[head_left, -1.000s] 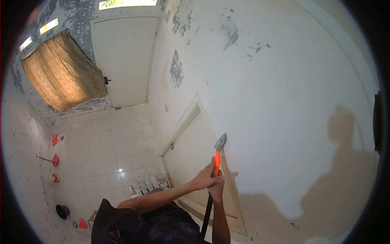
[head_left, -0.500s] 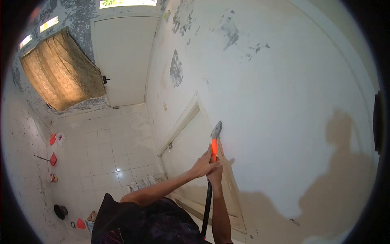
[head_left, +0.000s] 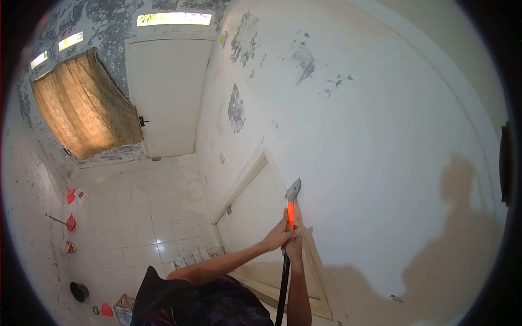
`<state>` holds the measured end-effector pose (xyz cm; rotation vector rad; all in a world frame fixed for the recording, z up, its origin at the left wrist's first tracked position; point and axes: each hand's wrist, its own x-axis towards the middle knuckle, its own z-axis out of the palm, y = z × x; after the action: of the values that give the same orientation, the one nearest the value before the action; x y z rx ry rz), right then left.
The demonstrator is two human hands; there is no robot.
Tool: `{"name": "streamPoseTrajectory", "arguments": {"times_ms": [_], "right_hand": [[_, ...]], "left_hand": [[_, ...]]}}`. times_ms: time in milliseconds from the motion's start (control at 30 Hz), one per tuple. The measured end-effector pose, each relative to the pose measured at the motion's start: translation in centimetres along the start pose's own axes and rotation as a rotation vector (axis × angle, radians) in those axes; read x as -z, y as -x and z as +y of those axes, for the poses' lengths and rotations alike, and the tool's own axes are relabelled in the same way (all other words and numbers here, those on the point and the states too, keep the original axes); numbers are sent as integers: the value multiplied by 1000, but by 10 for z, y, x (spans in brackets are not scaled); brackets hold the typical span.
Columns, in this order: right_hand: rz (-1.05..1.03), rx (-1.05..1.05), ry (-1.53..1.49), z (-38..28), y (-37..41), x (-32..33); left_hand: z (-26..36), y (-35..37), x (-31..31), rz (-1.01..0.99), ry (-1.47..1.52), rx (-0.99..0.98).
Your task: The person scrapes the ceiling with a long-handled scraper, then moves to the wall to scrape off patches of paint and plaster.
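A long-handled scraper (head_left: 291, 214) with a grey head, orange neck and black handle runs up from the bottom edge. Its head (head_left: 294, 188) is at the white wall, just right of the door frame's top corner; whether the blade touches cannot be told. My left hand (head_left: 278, 237) is closed on the scraper around the base of the orange neck. Close beside it, my right hand (head_left: 293, 247) also grips the handle, and the fingers of the two hands partly overlap. The black handle continues down between my forearms.
A closed white door (head_left: 253, 195) sits in this wall. Grey peeled patches (head_left: 236, 111) mark the wall's upper part. Across the room are another door (head_left: 169, 98) and a curtain (head_left: 89, 106). A black bowl (head_left: 79, 292) and a red dustpan (head_left: 70, 221) lie along the left wall.
The whole view has shifted, so the room appears lower in the picture. Both hands stay on the scraper, and its head remains near the same place by the door frame.
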<state>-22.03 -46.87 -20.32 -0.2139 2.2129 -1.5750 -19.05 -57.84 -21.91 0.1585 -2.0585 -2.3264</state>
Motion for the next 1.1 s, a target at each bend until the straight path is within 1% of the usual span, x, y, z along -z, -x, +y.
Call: {"name": "streamPoseTrajectory", "arguments": {"times_ms": [67,100,133,167,200,233,267,300,333,367,400,433,467,533,567,600,633,700,733,767,800,867,900,933,1000,1033,1067,1100], "right_hand": [[-5,-32,-57,15,21,13],[16,-65,-69,19,34,18],[39,-98,-82,18,50,21],[77,-153,3,16,68,25],[116,-207,86,12,87,28],[127,-245,94,21,101,34],[137,-286,100,33,116,39],[145,-286,88,37,131,42],[134,-330,46,40,148,46],[120,-375,4,43,164,50],[121,-382,-8,47,180,53],[115,-368,-112,51,194,56],[108,-353,-216,52,206,60],[35,-490,-262,44,232,69],[136,-259,-70,96,244,66],[86,-396,-172,69,264,68],[75,-400,-193,63,280,71],[66,-407,-214,57,309,80],[75,-496,-272,53,321,84],[84,-586,-331,52,331,88],[83,-585,-335,53,338,92],[121,-585,-302,57,348,96],[182,-602,-301,60,348,94],[191,-600,-314,79,341,93],[188,-289,166,126,321,91],[194,-294,158,118,312,81],[231,-163,238,92,292,64],[263,-32,317,79,284,53]], "left_hand": [[-21,10,-21,-60,245,100],[-30,17,-33,-71,243,98],[-39,25,-46,-24,365,151],[-47,33,-57,22,486,204],[-53,40,-67,-34,467,275],[-58,47,-75,-88,446,347],[-63,52,-85,-99,436,345],[-69,59,-95,-116,411,400],[-69,64,-102,-132,386,458],[-68,70,-110,-139,375,467],[-60,81,-118,-77,507,466],[-56,85,-124,-8,639,462],[-52,80,-127,-3,631,468],[-40,66,-123,112,881,332],[-33,55,-114,165,806,313],[-28,41,-105,214,731,293],[-25,27,-98,210,726,303],[-23,9,-90,290,639,341],[-22,9,-91,291,636,343],[-21,10,-94,248,613,385],[-19,9,-96,204,589,423],[-15,13,-98,179,610,395],[-14,15,-98,150,632,368],[-13,12,-94,138,621,370],[-18,-10,-76,225,607,324],[-25,-24,-64,275,613,272],[-28,-35,-54,328,622,223],[-8,-35,-48,384,650,259]]}}
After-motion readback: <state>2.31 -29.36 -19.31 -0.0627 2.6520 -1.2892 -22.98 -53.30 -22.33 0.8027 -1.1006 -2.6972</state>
